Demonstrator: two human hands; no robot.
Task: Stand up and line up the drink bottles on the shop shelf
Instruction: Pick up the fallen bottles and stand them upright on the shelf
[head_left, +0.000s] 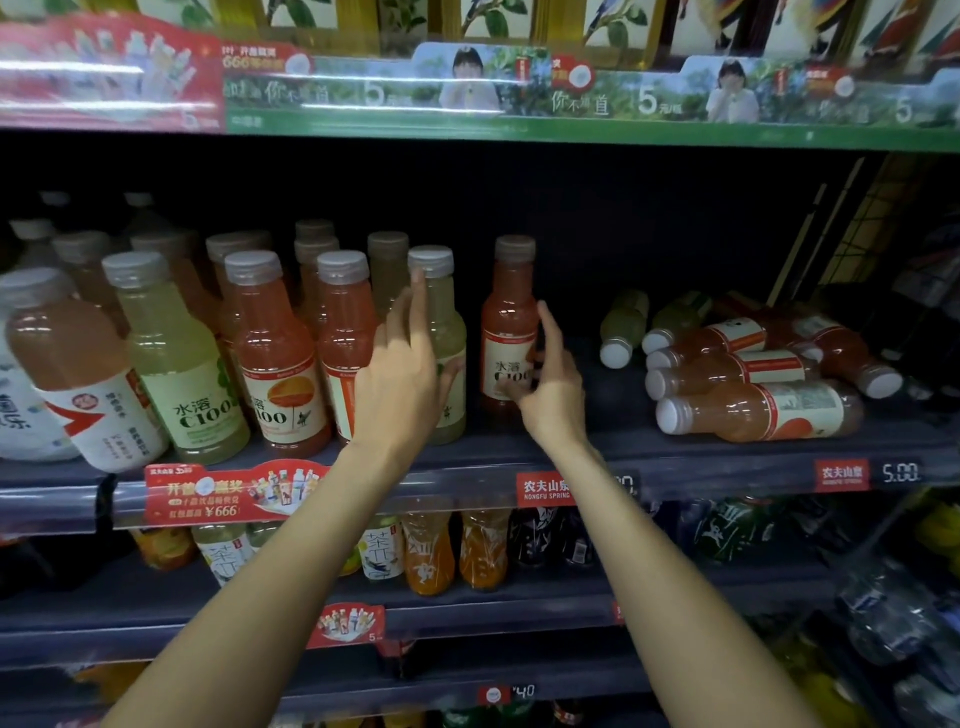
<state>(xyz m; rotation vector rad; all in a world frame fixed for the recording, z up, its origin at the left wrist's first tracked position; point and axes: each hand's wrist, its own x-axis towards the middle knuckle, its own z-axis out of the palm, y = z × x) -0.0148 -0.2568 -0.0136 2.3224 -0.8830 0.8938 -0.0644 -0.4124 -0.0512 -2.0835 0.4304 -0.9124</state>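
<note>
On the dark middle shelf (675, 457), several orange and pale green juice bottles stand upright at the left. My left hand (400, 374) reaches in front of an upright pale green bottle (441, 322), fingers straight and spread. An orange bottle (509, 322) stands alone just right of it. My right hand (550, 379) sits at that bottle's right side with fingers loosely extended, touching or nearly touching its label. Further right, several orange bottles (753, 410) and green bottles (623, 327) lie on their sides in a pile.
A white-labelled bottle (83, 379) leans at the far left. Price strips and a red promo tag (228, 493) run along the shelf's front edge. More bottles fill the shelves below. A wire rack (883, 218) closes the right end. Bare shelf lies between the lone orange bottle and the pile.
</note>
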